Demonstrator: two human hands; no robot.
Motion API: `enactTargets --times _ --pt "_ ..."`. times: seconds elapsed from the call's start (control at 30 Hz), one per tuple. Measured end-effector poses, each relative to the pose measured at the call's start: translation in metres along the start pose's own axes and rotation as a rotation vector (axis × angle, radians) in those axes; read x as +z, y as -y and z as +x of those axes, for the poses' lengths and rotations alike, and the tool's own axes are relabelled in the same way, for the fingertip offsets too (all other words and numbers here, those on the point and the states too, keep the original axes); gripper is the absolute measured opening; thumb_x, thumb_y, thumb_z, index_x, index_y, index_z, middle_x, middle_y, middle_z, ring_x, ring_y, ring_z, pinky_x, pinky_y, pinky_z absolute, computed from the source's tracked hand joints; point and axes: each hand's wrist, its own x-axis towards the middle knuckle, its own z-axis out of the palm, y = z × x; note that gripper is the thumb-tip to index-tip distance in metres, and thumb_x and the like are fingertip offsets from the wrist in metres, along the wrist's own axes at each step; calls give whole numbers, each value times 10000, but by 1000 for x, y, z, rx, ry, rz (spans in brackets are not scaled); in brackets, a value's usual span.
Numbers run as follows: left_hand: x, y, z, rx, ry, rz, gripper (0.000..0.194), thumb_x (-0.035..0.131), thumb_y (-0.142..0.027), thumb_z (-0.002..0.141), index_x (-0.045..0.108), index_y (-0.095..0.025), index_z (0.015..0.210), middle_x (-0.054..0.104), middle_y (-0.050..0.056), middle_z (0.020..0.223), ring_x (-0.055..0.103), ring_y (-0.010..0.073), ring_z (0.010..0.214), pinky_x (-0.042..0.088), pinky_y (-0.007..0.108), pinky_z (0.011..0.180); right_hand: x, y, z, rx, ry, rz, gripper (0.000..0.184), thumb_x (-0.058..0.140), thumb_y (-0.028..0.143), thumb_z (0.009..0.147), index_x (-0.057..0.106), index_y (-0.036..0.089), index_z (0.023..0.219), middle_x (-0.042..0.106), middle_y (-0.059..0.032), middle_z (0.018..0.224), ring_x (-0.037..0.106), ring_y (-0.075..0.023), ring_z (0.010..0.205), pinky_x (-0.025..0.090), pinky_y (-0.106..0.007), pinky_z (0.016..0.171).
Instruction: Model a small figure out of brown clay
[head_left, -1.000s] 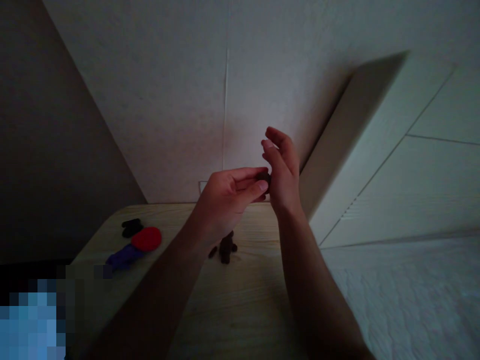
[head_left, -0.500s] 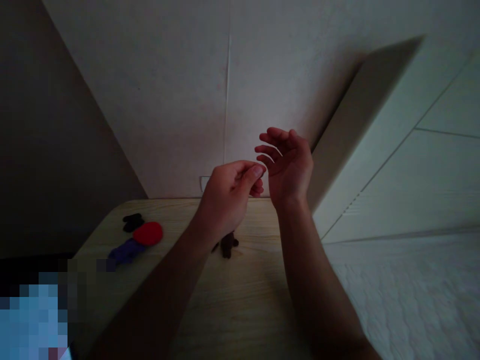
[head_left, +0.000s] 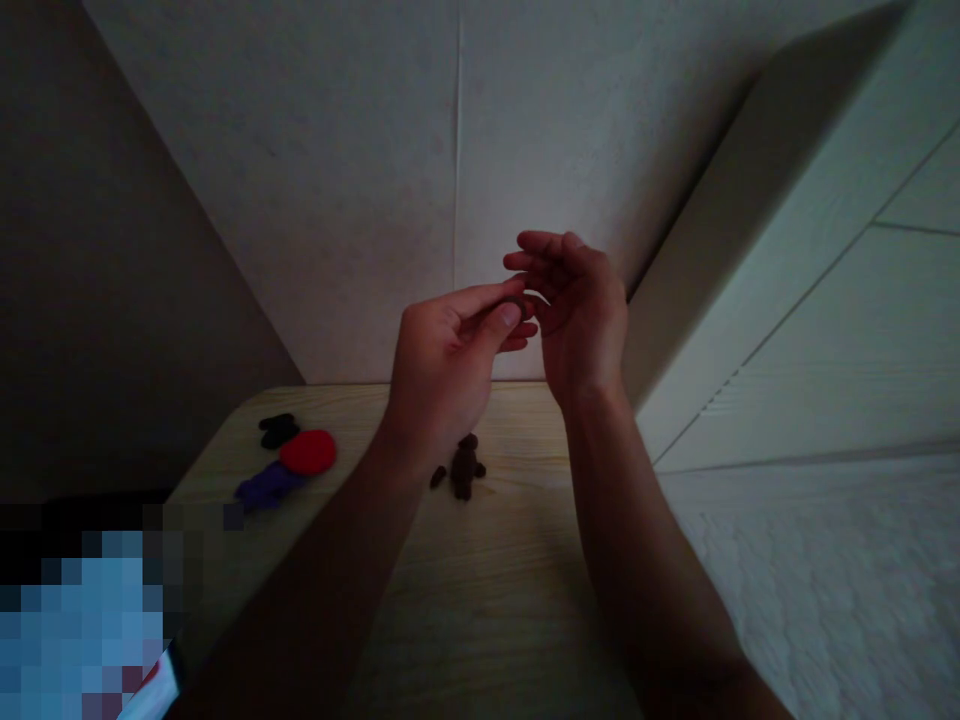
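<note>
Between the thumb and fingers of my left hand point(head_left: 450, 350) is a small dark brown piece of modelling clay point(head_left: 519, 303), mostly covered by the fingers. Close beside it, my right hand point(head_left: 589, 310) is held up with fingers apart and loosely curved, and nothing shows in its palm. Below the hands, a small brown clay figure point(head_left: 465, 468) lies on the wooden table point(head_left: 480, 580). A separate short brown clay piece point(head_left: 439, 477) rests just left of the figure.
Toward the table's left side lie a flat red clay piece point(head_left: 308, 452), a purple clay lump point(head_left: 270, 485) and black clay point(head_left: 279, 431). A wall point(head_left: 360, 200) rises behind the table. To the right stand a pale cabinet point(head_left: 810, 350) and a quilted white surface point(head_left: 840, 590).
My right hand has turned and opened, away from the brown piece it was touching. My left hand keeps its pinch and has risen slightly. The view has shifted a little.
</note>
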Motion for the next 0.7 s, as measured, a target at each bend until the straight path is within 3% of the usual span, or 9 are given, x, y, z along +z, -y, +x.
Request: enactTargets --times 0.13,0.23,0.5,0.6,0.7 --pt "-3 -4 2 19 -92 -55 231 848 -442 881 809 -219 926 822 49 951 755 184 889 620 297 800 4 5 -7 -18 179 -103 253 742 592 927 815 386 1053 834 12 1134 757 -286 1152 626 -445 953" --pt "-7 -5 5 50 -136 -116 304 846 -495 889 775 -208 816 768 28 823 696 139 769 558 257 710 9 7 -12 -70 286 -88 174 789 506 934 839 384 1047 839 39 1109 767 -248 1105 647 -409 951" --pt "-6 -7 10 9 -114 -266 333 832 -449 925 725 -194 740 646 10 679 691 160 760 515 269 704 10 -2 -9 -140 391 -243 440 745 555 977 768 266 1306 821 -25 1145 763 -194 976 665 -316 770" --pt "-5 -8 10 -2 -132 -327 352 802 -473 950 701 -195 759 660 11 685 698 159 797 530 255 735 7 -1 -7 -219 427 -258 410 756 512 978 776 253 1296 821 -29 1157 770 -186 983 669 -325 827" --pt "-3 -4 10 -13 -141 -397 346 793 -464 954 696 -180 783 671 13 706 693 146 771 544 251 744 6 -2 -7 -262 381 -357 319 763 469 977 807 248 1202 831 -41 1143 780 -201 1005 661 -352 875"
